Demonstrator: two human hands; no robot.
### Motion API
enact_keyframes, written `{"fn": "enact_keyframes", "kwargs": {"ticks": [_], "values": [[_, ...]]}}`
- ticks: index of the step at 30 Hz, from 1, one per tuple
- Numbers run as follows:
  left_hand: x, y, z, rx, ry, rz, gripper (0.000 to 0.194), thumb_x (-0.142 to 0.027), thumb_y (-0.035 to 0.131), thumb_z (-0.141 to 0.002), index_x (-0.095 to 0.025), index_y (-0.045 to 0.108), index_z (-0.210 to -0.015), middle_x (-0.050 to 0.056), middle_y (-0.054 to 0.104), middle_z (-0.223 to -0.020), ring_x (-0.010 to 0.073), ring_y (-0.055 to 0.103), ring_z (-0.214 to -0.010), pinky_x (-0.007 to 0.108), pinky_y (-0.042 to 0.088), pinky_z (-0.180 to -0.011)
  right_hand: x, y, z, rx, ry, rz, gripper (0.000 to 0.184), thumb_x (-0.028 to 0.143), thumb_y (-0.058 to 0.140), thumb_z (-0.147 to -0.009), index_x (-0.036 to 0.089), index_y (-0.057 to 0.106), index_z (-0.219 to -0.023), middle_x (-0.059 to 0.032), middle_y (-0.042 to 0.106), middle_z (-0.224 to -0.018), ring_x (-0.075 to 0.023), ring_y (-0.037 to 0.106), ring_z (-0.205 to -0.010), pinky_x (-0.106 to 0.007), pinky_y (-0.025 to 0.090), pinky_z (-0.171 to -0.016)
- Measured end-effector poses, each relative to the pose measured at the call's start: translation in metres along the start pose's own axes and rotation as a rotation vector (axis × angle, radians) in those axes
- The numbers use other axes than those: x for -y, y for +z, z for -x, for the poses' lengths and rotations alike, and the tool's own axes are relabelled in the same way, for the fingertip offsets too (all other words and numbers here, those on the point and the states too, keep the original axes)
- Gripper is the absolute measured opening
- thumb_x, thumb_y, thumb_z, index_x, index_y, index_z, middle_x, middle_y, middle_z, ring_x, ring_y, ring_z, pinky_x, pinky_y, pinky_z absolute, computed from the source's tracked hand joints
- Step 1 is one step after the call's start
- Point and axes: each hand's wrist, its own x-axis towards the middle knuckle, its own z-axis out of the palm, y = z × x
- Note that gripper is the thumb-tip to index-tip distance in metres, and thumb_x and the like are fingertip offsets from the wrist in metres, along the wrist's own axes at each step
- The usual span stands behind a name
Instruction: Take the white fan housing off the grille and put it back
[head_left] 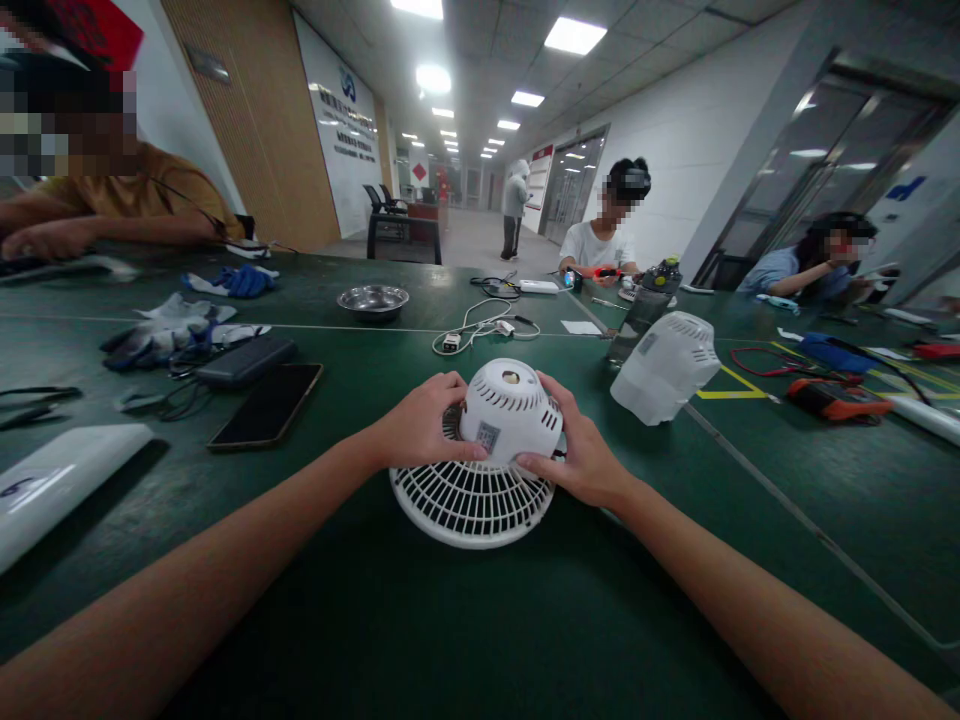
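Observation:
A small white fan [480, 470] lies face down on the green table [450, 620], its round grille flat on the surface and its domed motor housing [510, 410] pointing up. My left hand [420, 425] grips the left side of the housing, fingers curled round it. My right hand [581, 450] clasps the right side, thumb near the lower rim. A second white fan part [664, 365] lies tilted to the right, apart from both hands.
A black phone [266, 405], a power bank [244, 362] and gloves [169, 335] lie at left. A steel bowl [373, 300] and white cable [480, 330] sit behind the fan. Tools [836, 398] lie at right. Other people sit along the table's far edges.

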Motion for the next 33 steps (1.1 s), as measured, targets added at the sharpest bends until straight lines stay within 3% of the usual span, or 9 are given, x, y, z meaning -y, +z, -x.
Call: {"fn": "enact_keyframes", "kwargs": {"ticks": [5, 16, 23, 26, 29, 31, 33], "values": [[0.001, 0.002, 0.001, 0.004, -0.010, 0.002, 0.059, -0.063, 0.069, -0.075, -0.020, 0.065, -0.115, 0.012, 0.059, -0.121, 0.0322, 0.052, -0.113, 0.052, 0.044, -0.096, -0.001, 0.002, -0.003, 0.000, 0.029, -0.029, 0.092, 0.043, 0.075, -0.080, 0.033, 0.021, -0.153, -0.0110, 0.044, -0.151, -0.0352, 0.054, -0.127, -0.059, 0.046, -0.104], [0.007, 0.003, 0.002, -0.004, 0.022, 0.040, 0.068, -0.058, 0.069, -0.076, -0.022, 0.058, -0.132, 0.014, 0.057, -0.130, 0.0348, 0.052, -0.119, 0.055, 0.043, -0.098, 0.002, 0.006, -0.007, -0.026, -0.024, 0.047, 0.092, 0.044, 0.072, -0.082, 0.033, 0.019, -0.156, -0.0100, 0.039, -0.156, -0.0363, 0.047, -0.134, -0.062, 0.041, -0.108], [0.010, 0.002, 0.003, -0.002, 0.053, 0.007, 0.068, -0.058, 0.074, -0.072, -0.020, 0.059, -0.127, 0.014, 0.059, -0.128, 0.0347, 0.053, -0.120, 0.054, 0.043, -0.100, -0.004, -0.002, -0.003, 0.045, -0.089, 0.140, 0.095, 0.054, 0.067, -0.084, 0.029, 0.012, -0.157, -0.0148, 0.034, -0.158, -0.0383, 0.044, -0.137, -0.062, 0.039, -0.108], [0.010, -0.001, 0.003, -0.052, 0.067, -0.004, 0.064, -0.050, 0.071, -0.078, -0.020, 0.054, -0.131, 0.013, 0.061, -0.127, 0.0332, 0.056, -0.119, 0.054, 0.042, -0.102, -0.004, -0.006, -0.001, 0.050, -0.129, 0.155, 0.099, 0.056, 0.069, -0.081, 0.025, 0.013, -0.156, -0.0170, 0.053, -0.142, -0.0377, 0.059, -0.120, -0.059, 0.049, -0.098], [0.009, 0.000, 0.004, -0.088, 0.071, 0.056, 0.066, -0.040, 0.065, -0.084, -0.023, 0.041, -0.144, 0.013, 0.058, -0.136, 0.0320, 0.056, -0.123, 0.055, 0.040, -0.105, 0.001, -0.004, 0.002, 0.091, -0.104, 0.084, 0.095, 0.046, 0.068, -0.083, 0.024, 0.010, -0.155, -0.0084, 0.072, -0.102, -0.0272, 0.071, -0.080, -0.047, 0.058, -0.074], [0.005, 0.004, 0.006, -0.071, 0.103, 0.138, 0.081, -0.039, 0.066, -0.083, -0.025, 0.027, -0.152, 0.014, 0.050, -0.146, 0.0336, 0.051, -0.130, 0.057, 0.039, -0.108, 0.005, -0.001, 0.004, 0.107, -0.067, 0.029, 0.091, 0.037, 0.065, -0.085, 0.024, 0.008, -0.155, -0.0030, 0.071, -0.086, -0.0210, 0.067, -0.062, -0.040, 0.057, -0.062], [0.001, 0.010, 0.007, -0.061, 0.140, 0.194, 0.102, -0.042, 0.072, -0.077, -0.026, 0.011, -0.157, 0.016, 0.041, -0.153, 0.0382, 0.044, -0.136, 0.060, 0.036, -0.110, 0.007, 0.001, 0.004, 0.107, -0.043, -0.021, 0.091, 0.033, 0.064, -0.085, 0.025, 0.006, -0.155, -0.0020, 0.071, -0.084, -0.0192, 0.064, -0.058, -0.037, 0.056, -0.058]]}}
